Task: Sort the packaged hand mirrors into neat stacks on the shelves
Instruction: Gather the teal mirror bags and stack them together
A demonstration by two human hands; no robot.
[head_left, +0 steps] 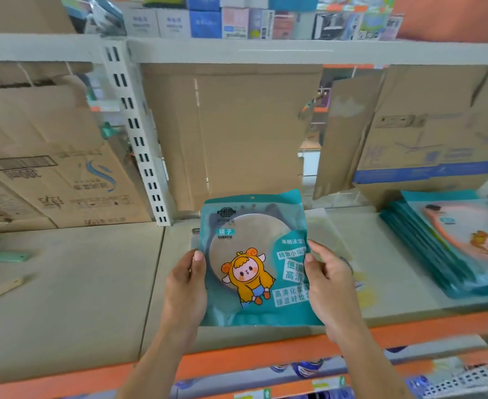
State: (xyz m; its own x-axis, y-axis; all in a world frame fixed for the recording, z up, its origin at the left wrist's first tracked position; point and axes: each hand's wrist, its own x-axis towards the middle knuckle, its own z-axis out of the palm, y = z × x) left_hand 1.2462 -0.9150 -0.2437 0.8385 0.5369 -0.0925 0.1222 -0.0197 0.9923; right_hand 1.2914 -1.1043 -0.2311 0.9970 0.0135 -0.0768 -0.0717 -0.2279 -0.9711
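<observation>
Fingers of the left hand [185,286] pinch the left edge of a teal plastic packet [254,263] showing a round silver mirror and a yellow cartoon figure. It is held upright, long axis vertical, over the beige shelf board [93,298], with bare board left of it. The right hand [329,286] pinches its right edge. Farther right, past bare board, a flat stack of teal packets [427,249] lies.

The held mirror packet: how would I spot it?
Find the beige shelf with the orange front edge. At its middle, the left hand and right hand grip one teal packet by its sides. Unlike the teal stack lying at right, it's alone.
</observation>
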